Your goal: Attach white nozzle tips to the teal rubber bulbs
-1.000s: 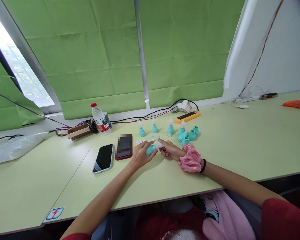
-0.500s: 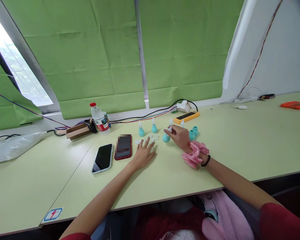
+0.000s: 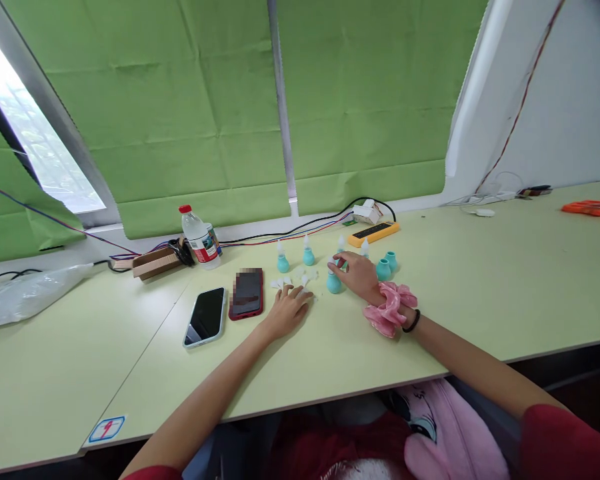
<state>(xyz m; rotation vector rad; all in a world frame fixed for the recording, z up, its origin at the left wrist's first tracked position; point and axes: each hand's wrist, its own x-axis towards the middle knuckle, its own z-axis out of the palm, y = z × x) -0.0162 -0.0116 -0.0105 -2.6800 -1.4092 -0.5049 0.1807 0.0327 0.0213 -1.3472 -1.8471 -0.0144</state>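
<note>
My right hand (image 3: 359, 275), with a pink scrunchie at the wrist, pinches the top of a small turquoise squeeze bulb (image 3: 334, 284) standing on the table; its pale tip is mostly behind my fingers. My left hand (image 3: 287, 312) lies palm down with fingers stretched out, its fingertips beside several small translucent white pieces (image 3: 281, 283). Beyond them stand two turquoise bulbs with clear nozzles, a left one (image 3: 283, 264) and a right one (image 3: 309, 257). More nozzled bulbs are partly hidden behind my right hand. To its right are two open-topped turquoise bulbs (image 3: 384, 269) without nozzles.
Left of my left hand lie a red-cased phone (image 3: 247, 293) and a light-cased phone (image 3: 205, 318). A red-capped bottle (image 3: 200, 239) and a cardboard box (image 3: 156, 263) stand farther back. A yellow power strip (image 3: 374, 235) and cables lie near the wall. The table's front edge is close to me.
My left fingers have drawn back slightly toward me, uncovering more white pieces. The bulb under my right hand has shifted a little nearer and looks more upright.
</note>
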